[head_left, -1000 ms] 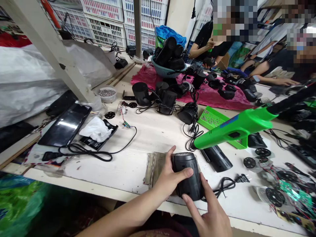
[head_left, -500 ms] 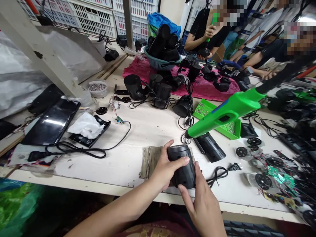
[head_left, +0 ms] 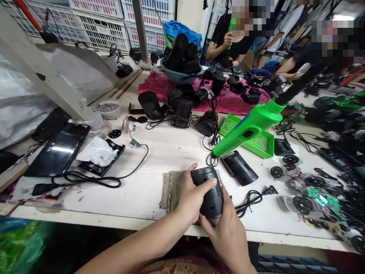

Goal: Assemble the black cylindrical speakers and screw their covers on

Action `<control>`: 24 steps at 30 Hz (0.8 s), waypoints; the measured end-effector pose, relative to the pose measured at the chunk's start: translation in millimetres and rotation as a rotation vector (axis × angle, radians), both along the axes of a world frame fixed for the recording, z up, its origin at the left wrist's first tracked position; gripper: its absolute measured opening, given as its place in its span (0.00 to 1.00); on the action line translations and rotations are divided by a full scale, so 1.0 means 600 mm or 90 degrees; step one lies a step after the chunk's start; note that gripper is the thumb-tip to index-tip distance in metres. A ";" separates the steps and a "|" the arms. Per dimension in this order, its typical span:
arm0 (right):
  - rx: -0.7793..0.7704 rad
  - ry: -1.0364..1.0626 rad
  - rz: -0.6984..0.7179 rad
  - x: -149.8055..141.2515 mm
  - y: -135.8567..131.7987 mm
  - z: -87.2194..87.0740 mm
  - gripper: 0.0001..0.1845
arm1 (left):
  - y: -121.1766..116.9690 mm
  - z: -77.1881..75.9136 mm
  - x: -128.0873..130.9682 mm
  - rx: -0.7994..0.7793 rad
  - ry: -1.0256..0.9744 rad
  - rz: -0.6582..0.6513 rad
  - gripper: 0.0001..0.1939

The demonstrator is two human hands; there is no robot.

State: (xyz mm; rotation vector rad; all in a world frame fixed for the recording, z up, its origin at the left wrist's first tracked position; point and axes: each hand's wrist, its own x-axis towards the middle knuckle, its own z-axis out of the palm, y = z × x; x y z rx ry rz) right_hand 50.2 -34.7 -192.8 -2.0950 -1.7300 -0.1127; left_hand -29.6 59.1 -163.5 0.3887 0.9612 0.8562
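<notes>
The person holds a black housing (head_left: 212, 199) at the near edge of the white table (head_left: 159, 154). The left hand (head_left: 194, 196) wraps it from the 9 o'clock side, thumb pressed across its front; the right hand (head_left: 228, 230) pinches its lower end from 5 o'clock, thumb and fingers on opposite sides. A worn brown pad (head_left: 176, 186) shows beside it at 9 o'clock. From the housing, a green tool (head_left: 245, 133) slants at 1 o'clock, a second black shell (head_left: 242, 169) lies at 2, and a plug (head_left: 269, 191) at 3. Crumpled white paper (head_left: 97, 151) sits at 10.
</notes>
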 end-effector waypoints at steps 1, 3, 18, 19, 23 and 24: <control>-0.005 0.013 -0.002 0.002 0.000 -0.002 0.38 | -0.002 0.000 -0.002 0.003 0.008 -0.002 0.42; -0.011 0.041 0.006 0.005 -0.002 -0.006 0.38 | -0.009 0.000 -0.008 0.015 0.014 -0.010 0.46; 0.107 0.090 0.101 0.035 -0.004 0.042 0.10 | -0.012 -0.008 -0.052 -0.089 -0.048 0.034 0.28; 0.115 0.102 0.101 0.036 -0.004 0.043 0.04 | -0.013 -0.009 -0.052 -0.092 -0.059 0.019 0.27; 0.121 0.098 0.115 0.041 -0.002 0.049 0.07 | -0.022 -0.027 -0.057 -0.082 -0.071 -0.021 0.30; 0.101 0.101 0.137 0.044 -0.002 0.051 0.07 | -0.025 -0.034 -0.062 -0.057 -0.069 -0.030 0.32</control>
